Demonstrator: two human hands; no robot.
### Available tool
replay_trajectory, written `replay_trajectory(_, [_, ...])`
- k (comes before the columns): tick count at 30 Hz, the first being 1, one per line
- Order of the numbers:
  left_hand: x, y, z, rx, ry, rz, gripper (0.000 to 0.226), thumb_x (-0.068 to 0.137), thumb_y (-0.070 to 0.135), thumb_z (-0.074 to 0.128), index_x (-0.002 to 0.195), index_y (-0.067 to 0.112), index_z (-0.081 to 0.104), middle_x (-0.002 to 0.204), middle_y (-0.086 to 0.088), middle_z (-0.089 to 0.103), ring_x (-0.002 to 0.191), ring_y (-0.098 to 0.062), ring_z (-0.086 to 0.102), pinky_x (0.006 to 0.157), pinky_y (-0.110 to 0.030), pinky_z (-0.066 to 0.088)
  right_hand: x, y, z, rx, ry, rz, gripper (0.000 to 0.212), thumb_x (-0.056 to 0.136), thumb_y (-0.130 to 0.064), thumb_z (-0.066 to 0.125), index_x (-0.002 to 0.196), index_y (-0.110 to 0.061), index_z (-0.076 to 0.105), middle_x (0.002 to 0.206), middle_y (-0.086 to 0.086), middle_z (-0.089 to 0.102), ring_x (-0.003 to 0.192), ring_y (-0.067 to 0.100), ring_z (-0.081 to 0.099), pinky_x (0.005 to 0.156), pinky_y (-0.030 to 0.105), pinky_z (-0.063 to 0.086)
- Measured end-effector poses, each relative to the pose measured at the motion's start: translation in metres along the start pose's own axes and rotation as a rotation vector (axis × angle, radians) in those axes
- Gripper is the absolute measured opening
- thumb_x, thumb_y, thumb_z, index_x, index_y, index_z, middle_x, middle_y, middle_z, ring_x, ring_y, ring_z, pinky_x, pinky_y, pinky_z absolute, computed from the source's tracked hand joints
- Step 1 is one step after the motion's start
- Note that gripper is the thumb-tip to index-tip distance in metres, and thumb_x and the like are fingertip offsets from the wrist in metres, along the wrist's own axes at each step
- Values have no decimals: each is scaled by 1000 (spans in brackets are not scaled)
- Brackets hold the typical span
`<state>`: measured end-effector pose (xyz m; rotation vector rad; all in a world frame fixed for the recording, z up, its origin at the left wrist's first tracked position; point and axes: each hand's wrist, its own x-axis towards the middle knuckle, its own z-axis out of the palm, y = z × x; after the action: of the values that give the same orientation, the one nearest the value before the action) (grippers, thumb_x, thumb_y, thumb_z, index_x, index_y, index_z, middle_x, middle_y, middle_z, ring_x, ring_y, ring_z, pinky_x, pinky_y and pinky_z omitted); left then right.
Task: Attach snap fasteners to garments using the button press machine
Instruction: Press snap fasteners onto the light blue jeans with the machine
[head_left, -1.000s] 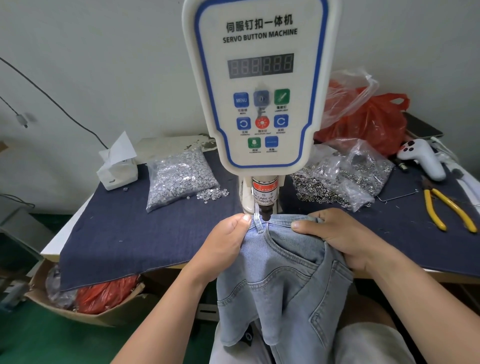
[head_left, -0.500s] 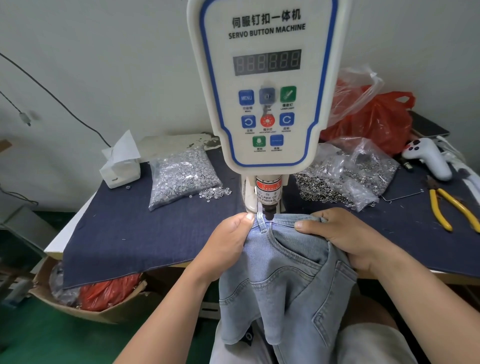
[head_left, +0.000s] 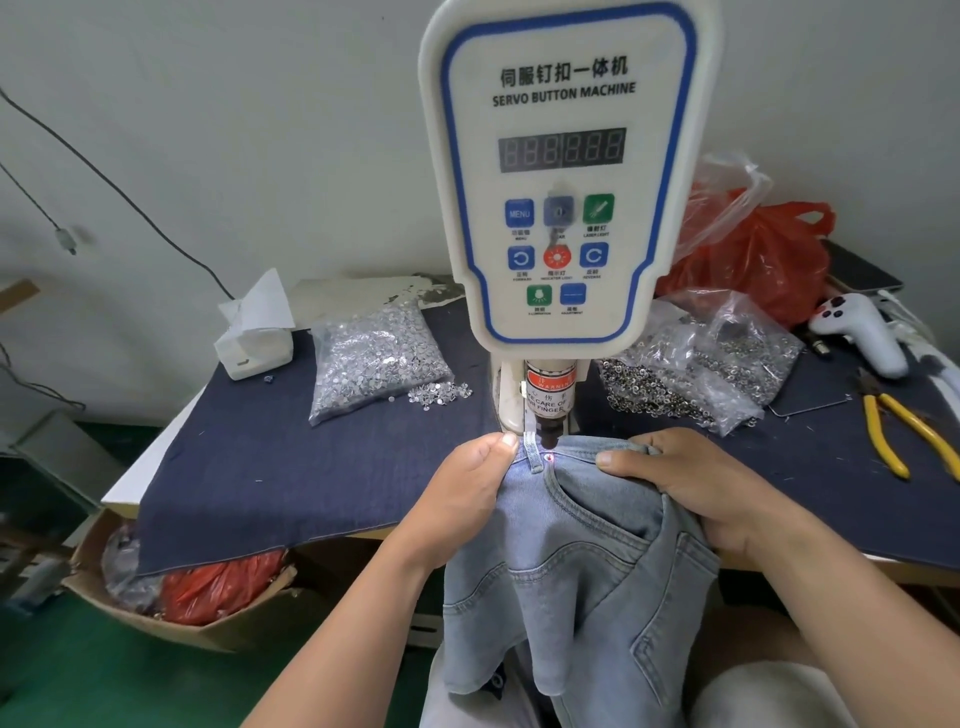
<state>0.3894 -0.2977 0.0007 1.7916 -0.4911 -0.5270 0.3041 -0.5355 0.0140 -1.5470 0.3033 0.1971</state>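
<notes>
A white servo button machine (head_left: 563, 171) stands at the middle of the table, its press head (head_left: 549, 410) pointing down. Light blue jeans (head_left: 576, 561) hang off the table's front edge with the waistband under the head. A small red light spot (head_left: 549, 457) shows on the waistband beside a belt loop. My left hand (head_left: 467, 493) pinches the waistband just left of the loop. My right hand (head_left: 691, 488) grips the bunched waistband on the right.
A clear bag of silver fasteners (head_left: 376, 358) lies left of the machine, another bag of ring parts (head_left: 696, 364) to its right. Yellow pliers (head_left: 904, 431), a white controller (head_left: 857, 332), a red plastic bag (head_left: 753, 254) and a tissue box (head_left: 254, 343) sit on the dark blue cloth (head_left: 270, 467). A cardboard box (head_left: 171, 597) sits below.
The waistband has slid slightly, so the red light spot shows on the denim under the press head. Both hands keep their hold in nearly the same place.
</notes>
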Motion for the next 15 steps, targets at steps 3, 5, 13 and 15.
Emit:
replay_trajectory(3, [2, -3, -2, -24, -5, 7, 54, 109, 52, 41, 107, 8, 73, 111, -17, 77, 100, -20, 66, 103, -61, 50, -2, -2, 1, 30, -49, -6, 25, 75, -40, 85, 70, -17, 78, 84, 15, 76, 75, 23, 73, 66, 33, 57])
replay_trajectory(5, [1, -4, -3, -54, -9, 0, 47, 110, 47, 42, 107, 16, 77, 114, -9, 79, 107, -19, 71, 100, -49, 57, -5, -3, 3, 89, -43, 14, 36, 77, -42, 80, 89, -9, 82, 95, 22, 77, 87, 33, 75, 79, 44, 61])
replay_trajectory(13, [-17, 14, -16, -87, -240, -124, 61, 89, 71, 67, 114, 17, 80, 123, -5, 76, 118, -26, 67, 107, -51, 46, -19, -6, 8, 38, -135, -41, 40, 89, -37, 75, 95, 1, 70, 99, 24, 72, 87, 31, 68, 85, 42, 54])
replay_trajectory(15, [-27, 19, -15, 22, -364, -51, 54, 91, 61, 75, 107, 9, 80, 111, -8, 78, 103, -23, 71, 99, -45, 52, -23, -10, 11, -41, -191, -60, 31, 93, -37, 71, 88, -6, 73, 91, 12, 75, 83, 20, 69, 78, 34, 55])
